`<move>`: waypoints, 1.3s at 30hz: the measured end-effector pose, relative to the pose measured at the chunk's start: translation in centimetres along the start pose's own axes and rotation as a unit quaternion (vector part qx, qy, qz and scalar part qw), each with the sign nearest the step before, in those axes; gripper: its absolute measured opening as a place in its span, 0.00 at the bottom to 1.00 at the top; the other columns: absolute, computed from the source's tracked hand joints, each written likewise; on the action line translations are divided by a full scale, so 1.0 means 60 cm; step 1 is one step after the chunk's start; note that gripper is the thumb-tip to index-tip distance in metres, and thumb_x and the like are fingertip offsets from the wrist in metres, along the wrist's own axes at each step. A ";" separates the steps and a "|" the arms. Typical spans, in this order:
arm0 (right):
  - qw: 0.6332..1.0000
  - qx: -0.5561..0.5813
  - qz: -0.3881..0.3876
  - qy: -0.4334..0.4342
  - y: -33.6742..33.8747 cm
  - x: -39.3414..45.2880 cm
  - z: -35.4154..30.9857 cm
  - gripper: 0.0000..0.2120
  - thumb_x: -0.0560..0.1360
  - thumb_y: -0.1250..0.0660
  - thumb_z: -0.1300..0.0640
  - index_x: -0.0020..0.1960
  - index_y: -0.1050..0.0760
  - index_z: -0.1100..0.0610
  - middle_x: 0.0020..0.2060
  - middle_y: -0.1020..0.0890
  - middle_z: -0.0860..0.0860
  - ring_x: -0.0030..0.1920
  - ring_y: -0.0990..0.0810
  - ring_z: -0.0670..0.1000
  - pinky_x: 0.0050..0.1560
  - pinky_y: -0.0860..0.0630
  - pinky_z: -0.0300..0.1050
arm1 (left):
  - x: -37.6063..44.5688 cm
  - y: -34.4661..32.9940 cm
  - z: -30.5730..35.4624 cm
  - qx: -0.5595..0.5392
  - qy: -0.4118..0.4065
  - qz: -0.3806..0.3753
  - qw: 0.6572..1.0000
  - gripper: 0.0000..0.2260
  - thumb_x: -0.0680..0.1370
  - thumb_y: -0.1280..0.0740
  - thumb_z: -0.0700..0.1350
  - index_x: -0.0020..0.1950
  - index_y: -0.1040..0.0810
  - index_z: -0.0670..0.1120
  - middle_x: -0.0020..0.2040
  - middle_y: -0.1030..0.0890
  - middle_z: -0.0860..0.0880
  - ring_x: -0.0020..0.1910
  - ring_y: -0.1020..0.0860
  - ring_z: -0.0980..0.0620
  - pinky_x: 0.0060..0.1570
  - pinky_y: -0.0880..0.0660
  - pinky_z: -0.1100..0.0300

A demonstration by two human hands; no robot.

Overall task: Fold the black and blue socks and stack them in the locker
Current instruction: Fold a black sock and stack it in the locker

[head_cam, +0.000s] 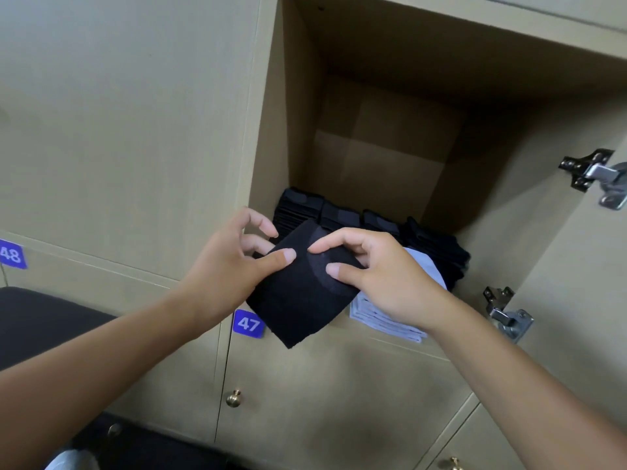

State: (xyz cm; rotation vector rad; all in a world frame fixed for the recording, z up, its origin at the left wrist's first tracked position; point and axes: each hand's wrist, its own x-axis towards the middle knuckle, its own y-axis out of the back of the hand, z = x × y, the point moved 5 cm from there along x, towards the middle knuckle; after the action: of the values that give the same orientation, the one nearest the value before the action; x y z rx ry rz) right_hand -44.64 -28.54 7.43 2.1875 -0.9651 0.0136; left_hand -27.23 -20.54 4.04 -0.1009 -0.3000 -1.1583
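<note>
A folded black sock is held between both hands just in front of the open locker. My left hand pinches its left edge, thumb on top. My right hand grips its upper right part, thumb and forefinger on the grey heel patch. Inside the locker, along the front of its floor, lie stacks of folded black socks. Light blue folded socks lie at the locker's front edge, partly hidden under my right hand.
Metal hinges sit on the locker's right wall, with the door swung off to the right. Closed doors below carry blue number tags 47 and 48 and brass knobs. A dark surface lies lower left.
</note>
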 end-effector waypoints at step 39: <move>0.908 0.029 0.321 -0.267 0.377 0.140 0.236 0.21 0.80 0.42 0.75 0.67 0.25 0.58 0.59 0.24 0.60 0.57 0.23 0.58 0.52 0.22 0.50 | 0.040 -0.113 -0.050 0.212 -0.041 -0.115 0.970 0.06 0.77 0.27 0.52 0.44 0.23 0.55 0.41 0.16 0.63 0.36 0.17 0.53 0.34 0.26 0.61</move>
State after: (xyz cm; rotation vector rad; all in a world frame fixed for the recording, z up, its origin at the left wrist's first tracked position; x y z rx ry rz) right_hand -56.92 -52.94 13.48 1.8528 -1.9839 -0.2627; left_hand -32.00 -26.11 1.34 0.2691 -0.6387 -1.2967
